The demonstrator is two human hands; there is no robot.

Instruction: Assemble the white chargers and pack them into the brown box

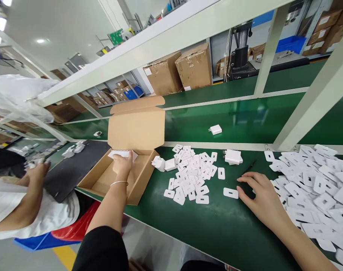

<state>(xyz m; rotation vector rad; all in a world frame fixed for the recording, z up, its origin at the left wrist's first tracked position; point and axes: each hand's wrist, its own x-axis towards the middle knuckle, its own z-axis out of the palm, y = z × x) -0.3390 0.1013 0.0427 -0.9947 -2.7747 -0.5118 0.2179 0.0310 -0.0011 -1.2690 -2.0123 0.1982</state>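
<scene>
My left hand (122, 165) reaches into an open cardboard box (143, 178), its fingers curled and partly hidden. A white flat-topped item (135, 155) shows against the box's back wall, right by those fingers; what they grip is hidden. My right hand (260, 195) hovers low over the green table, thumb and forefinger apart. Its thumb tip is beside the edge of one white slotted plate (230, 193). A thin black pen-like tool (249, 167) lies just beyond the forefinger. Between my hands is a loose pile of white slotted plates (191, 171).
A larger heap of white plates (318, 195) covers the right side. White plug chargers (232, 157) lie near the ledge, with another charger (215, 130) on the green belt behind. A slanted metal post (312, 82) rises at right. A co-worker's hands (37, 171) work at left beside a black mat (72, 165).
</scene>
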